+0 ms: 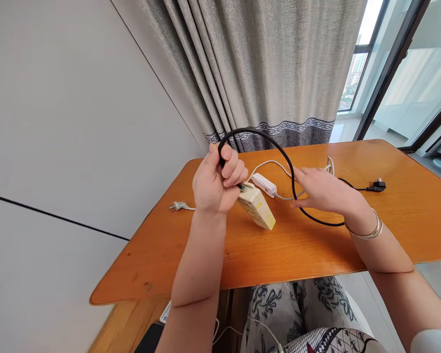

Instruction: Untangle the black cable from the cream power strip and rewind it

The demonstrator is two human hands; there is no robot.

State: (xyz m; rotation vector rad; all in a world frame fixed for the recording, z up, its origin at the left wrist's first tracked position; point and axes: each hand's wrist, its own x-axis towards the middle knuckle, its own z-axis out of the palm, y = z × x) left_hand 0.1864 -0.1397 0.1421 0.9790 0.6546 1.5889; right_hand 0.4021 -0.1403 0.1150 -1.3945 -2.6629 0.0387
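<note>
My left hand [218, 179] is raised over the table, its fingers wrapped round a black power cable [257, 131]. Just below that fist hangs a cream power strip [257, 208], tilted, with the cable running into its top end. From the fist the cable arches up and bends down to the right. My right hand [321, 189] is open, fingers stretched out to the left and thumb apart, beside the falling part of the loop. Whether it touches the cable I cannot tell. The black plug [378, 185] lies on the right side of the table.
A white block [264, 185] on a white cord lies behind the power strip. At the left, a white two-pin plug [178, 206] rests on the orange-brown wooden table [294, 255]. A wall stands on the left and a grey curtain [272, 63] hangs behind.
</note>
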